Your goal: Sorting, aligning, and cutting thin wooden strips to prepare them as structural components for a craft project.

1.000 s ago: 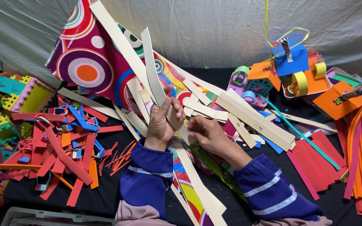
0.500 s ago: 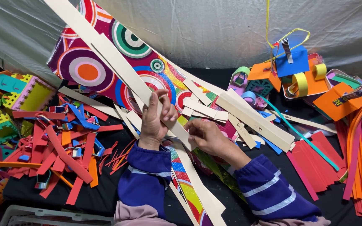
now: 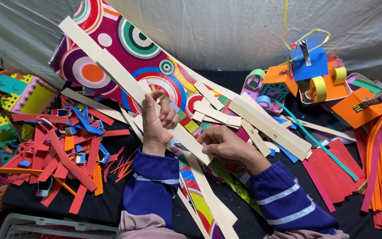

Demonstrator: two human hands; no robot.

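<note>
My left hand is up off the tabletop, fingers curled and pinching one long cream strip that runs up and away to the left across the big sheet printed with coloured circles. My right hand sits low and just beside it, fingers folded down onto the lower run of the same strip, pressing it near where it crosses the rainbow-striped sheet. (Whether the right thumb is under the strip or on top, I cannot tell from here.)

My read: I'm in the middle of lining this strip up against the patterned sheet, left hand steering the long end, right hand anchoring. The next move, I'd judge, calls for keeping the strip taut between both grips and its edge true before letting anything go.

Around me: more loose cream strips fanned to the right, red foam offcuts heaped on the left, a stack of red strips and orange ones at the right, and foam blocks in blue and orange at the back.
</note>
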